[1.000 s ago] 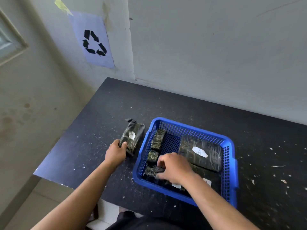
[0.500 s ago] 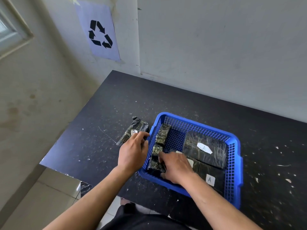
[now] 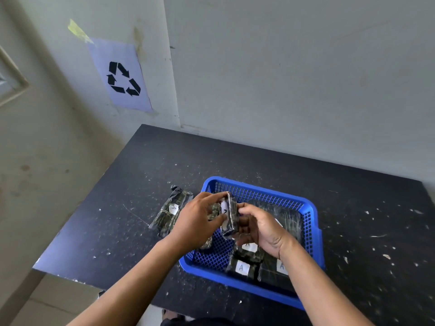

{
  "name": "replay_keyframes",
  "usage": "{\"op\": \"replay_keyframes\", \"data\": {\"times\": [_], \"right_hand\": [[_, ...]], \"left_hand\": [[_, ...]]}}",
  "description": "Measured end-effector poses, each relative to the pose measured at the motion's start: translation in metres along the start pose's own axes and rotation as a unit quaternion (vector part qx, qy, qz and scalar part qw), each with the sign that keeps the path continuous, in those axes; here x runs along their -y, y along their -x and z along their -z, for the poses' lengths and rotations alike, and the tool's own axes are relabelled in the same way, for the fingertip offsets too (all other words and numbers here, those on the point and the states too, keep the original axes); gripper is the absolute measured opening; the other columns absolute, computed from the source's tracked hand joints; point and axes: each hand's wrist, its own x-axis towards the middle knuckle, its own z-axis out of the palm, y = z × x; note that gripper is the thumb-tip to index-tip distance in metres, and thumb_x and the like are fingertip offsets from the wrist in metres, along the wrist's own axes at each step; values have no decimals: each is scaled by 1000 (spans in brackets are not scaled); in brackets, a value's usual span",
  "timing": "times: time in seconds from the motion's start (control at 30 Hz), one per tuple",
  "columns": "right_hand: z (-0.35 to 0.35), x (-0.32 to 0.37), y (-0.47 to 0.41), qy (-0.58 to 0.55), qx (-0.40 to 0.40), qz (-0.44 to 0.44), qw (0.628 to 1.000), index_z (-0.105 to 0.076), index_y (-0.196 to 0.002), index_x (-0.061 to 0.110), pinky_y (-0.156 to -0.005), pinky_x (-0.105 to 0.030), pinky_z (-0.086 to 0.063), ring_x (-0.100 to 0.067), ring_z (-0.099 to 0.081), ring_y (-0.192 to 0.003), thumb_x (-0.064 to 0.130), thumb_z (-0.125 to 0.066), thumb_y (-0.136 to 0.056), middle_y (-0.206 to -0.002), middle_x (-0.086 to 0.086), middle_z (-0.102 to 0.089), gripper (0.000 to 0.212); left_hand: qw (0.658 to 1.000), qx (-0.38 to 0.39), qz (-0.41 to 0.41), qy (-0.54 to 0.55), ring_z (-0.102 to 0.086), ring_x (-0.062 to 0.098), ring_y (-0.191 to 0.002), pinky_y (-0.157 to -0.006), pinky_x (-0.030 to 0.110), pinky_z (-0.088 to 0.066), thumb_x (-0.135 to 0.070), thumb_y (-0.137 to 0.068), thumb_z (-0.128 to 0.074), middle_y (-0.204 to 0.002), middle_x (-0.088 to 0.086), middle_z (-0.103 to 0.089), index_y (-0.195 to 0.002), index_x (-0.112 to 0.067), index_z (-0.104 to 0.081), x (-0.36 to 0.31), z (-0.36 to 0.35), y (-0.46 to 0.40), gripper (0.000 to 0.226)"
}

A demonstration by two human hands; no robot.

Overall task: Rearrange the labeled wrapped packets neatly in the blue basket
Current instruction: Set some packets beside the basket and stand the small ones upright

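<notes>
A blue mesh basket (image 3: 309, 222) sits on the black table. Above its left half, my left hand (image 3: 196, 223) and my right hand (image 3: 260, 228) together hold a small dark wrapped packet (image 3: 229, 215) upright, its white label facing me. Inside the basket lie more dark packets with white "A" labels: one at the near edge (image 3: 242, 268), one beside it on the right (image 3: 280, 267), and a large flat one (image 3: 290, 218) at the back, partly hidden by my right hand. Another labeled packet (image 3: 171, 212) lies on the table just left of the basket.
The black table (image 3: 131, 208) is speckled with white flecks and ends close to my body and on the left. Grey walls stand behind and to the left. A recycling-symbol sheet (image 3: 120, 75) hangs on the left wall.
Both hands have lifted a small packet out of the basket's left side and now hold it upright between them. The left hand came off the packet on the table.
</notes>
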Motion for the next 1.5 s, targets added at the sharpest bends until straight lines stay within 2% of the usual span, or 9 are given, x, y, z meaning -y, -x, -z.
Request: {"op": "replay_keyframes", "data": {"times": [0.13,0.37,0.47,0.6,0.67,0.77,1.07,1.33,1.5], "right_hand": [[0,4,3,56,-6,20,998,-67,-113,10,-53,-33,-57,-29,-68,-77,52,-79,-76,-89,-11,-75,57],[4,-4,-4,111,-63,17,992,-76,-97,20,-48,-30,-55,-30,-72,-76,20,-68,-88,-86,-10,-76,13],[3,-8,-8,258,-99,23,961,-70,-97,25,-47,-30,-54,-17,-67,-63,17,-61,-95,-84,-3,-72,12],[5,-15,-8,461,-110,37,880,-56,-110,28,-55,-27,-42,-6,-54,-53,24,-70,-88,-96,3,-70,26],[3,-18,-8,465,-85,13,881,-61,-98,24,-65,-35,-46,-18,-64,-66,23,-75,-83,-92,-1,-74,21],[-4,-25,-11,498,-53,-13,866,-67,-93,23,-77,-41,-55,-22,-71,-85,23,-77,-83,-91,0,-76,15],[-38,-62,-30,561,-47,22,827,-72,-109,14,-82,-41,-53,-27,-64,-100,24,-66,-94,-109,-7,-70,19],[-44,-78,-41,593,-126,94,790,-70,-90,16,-64,-31,-40,-26,-65,-83,19,-65,-93,-89,-6,-71,7],[-42,-90,-37,633,-112,161,749,-76,-88,19,-70,-32,-51,-19,-62,-85,29,-65,-94,-97,1,-63,16]], "left_hand": [[1000,11,-5,-15,-53,-7,-85,-67,8,-36,-39,-86,-72,-107,-23,-52,-136,-43,-51,-5,1,-4,54],[999,31,-10,-30,-54,-4,-86,-68,14,-42,-35,-88,-69,-110,-20,-56,-136,-51,-47,-1,-5,3,55],[992,2,-21,-126,-56,10,-98,-83,28,-51,-21,-92,-60,-120,-11,-60,-139,-44,-46,11,-5,10,54],[916,84,-66,-387,-26,30,-140,-118,50,-18,-49,-83,-68,-147,6,-39,-137,-38,-46,36,-9,20,60],[883,147,-72,-439,-5,36,-148,-119,59,1,-64,-78,-67,-156,16,-22,-134,-33,-48,44,-15,19,67],[860,181,-66,-473,10,40,-148,-115,61,11,-54,-78,-73,-162,19,-5,-133,-28,-48,47,-21,11,65],[858,159,-79,-482,-19,37,-139,-115,54,-21,-38,-81,-73,-149,13,-33,-106,-29,-67,43,-17,-15,27],[881,167,-90,-434,-19,35,-137,-104,45,-42,-38,-80,-69,-141,6,-44,-107,-30,-69,47,-15,-16,29],[881,189,-106,-420,-9,37,-144,-114,50,-30,-52,-75,-72,-150,9,-35,-119,-32,-63,54,-10,-11,50]]}}
